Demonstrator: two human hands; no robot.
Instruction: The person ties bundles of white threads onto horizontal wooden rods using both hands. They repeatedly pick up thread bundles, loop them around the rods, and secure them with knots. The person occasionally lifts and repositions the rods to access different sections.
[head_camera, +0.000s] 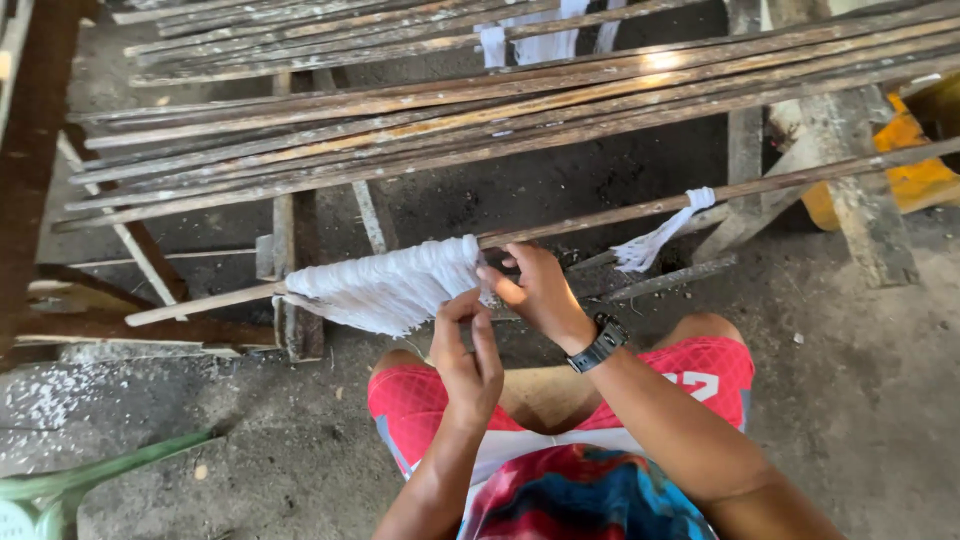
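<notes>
Directly ahead of the seated person, a long thin wooden stick (600, 218) lies crosswise at knee level, resting on the wooden frame legs (290, 270) so that its middle hangs free and can be reached from below and from the front. A broad bundle of white strings (385, 285) is looped over this stick and drapes down and to the left in a fan; it sits just left of both hands.

Left hand (468, 360): raised, fingers together and pinched on the lower right edge of the white strings, apparently drawing a few strands taut. Right hand (540, 290): laid against the stick at the right end of the bundle, fingers curled toward it; whether it is clamped on strands or only steadying the stick cannot be told. A dark wristwatch (598, 344) is on that wrist.

Further right on the same stick, a smaller white tied tassel (665, 232) hangs well apart from the main bundle, its loose ends pointing down-left.

Above, a rack of many similar sticks (480, 110) lies side by side, bare apart from white cloth strips (540, 40) at the far edge.

Surroundings: a dusty concrete floor (860, 400), white scraps at the left, a green plastic chair (60, 490) at the lower left, a yellow object (915, 170) at the right.
</notes>
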